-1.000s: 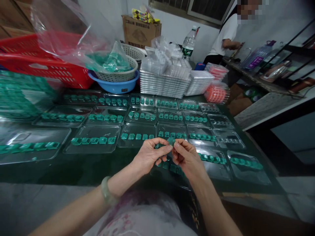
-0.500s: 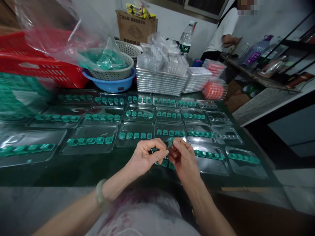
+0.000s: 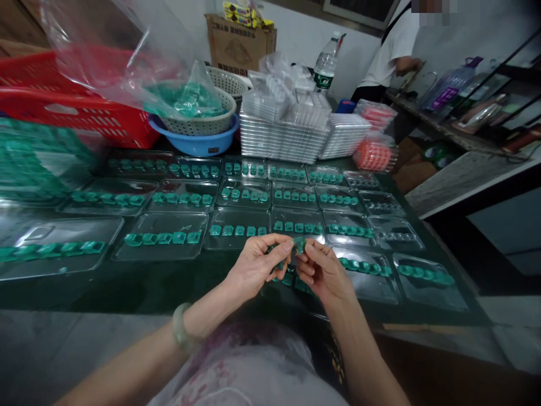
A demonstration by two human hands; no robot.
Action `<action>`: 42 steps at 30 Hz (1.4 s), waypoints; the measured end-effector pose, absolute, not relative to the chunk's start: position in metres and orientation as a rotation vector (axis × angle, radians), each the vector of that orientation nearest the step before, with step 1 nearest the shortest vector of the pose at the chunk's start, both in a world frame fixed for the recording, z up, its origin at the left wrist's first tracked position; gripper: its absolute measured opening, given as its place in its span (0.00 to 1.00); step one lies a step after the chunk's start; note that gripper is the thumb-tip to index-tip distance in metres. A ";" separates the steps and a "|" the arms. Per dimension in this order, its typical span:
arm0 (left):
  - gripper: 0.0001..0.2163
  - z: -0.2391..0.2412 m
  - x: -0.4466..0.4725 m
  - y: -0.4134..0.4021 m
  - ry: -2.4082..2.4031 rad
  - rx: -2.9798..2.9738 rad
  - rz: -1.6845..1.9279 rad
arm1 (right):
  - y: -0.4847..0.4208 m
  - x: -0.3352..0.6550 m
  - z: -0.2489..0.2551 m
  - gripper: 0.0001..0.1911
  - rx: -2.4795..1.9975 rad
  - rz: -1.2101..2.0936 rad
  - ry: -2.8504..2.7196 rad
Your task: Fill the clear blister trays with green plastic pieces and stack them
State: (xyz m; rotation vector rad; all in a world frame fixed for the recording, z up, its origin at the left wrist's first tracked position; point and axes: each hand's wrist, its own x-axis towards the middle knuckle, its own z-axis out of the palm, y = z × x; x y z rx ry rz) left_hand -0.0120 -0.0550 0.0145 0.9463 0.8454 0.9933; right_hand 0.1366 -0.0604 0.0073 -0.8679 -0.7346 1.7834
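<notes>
A small, glossy green piece [image 3: 300, 244] is held up between my two hands. My right hand [image 3: 325, 268] pinches it from the right between thumb and fingers. From the left, my left hand [image 3: 257, 265] has its thumb and forefinger pinched together at the piece's edge, the other fingers curled. Below the hands, partly covered by them, more green cubes [image 3: 288, 280] lie in a clear tray. Clear plastic trays [image 3: 156, 252] with rows of translucent green cubes [image 3: 164, 238] cover the dark green table [image 3: 139, 290] around my hands.
On the left, a bulk of green pieces [image 3: 38, 163] stands before a red basket [image 3: 105, 121]. Behind the trays are a blue basin [image 3: 203, 148] with a strainer, stacked clear trays [image 3: 283, 135] and red-filled packs [image 3: 374, 153]. A person in a white shirt [image 3: 391, 56] stands at the back right.
The view has shifted slightly, moving the scene a little to the right. Both hands stay together, and the green piece between them shows more plainly.
</notes>
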 end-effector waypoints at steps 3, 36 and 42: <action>0.11 0.012 -0.012 -0.056 0.875 0.996 1.035 | -0.060 0.135 0.006 0.07 -0.887 1.778 -0.733; 0.09 0.010 -0.016 -0.058 0.789 0.852 1.011 | -0.068 0.131 0.002 0.10 -0.919 1.629 -0.881; 0.08 0.021 -0.021 -0.054 0.973 1.299 0.933 | -0.069 0.134 0.005 0.09 -0.928 1.826 -0.806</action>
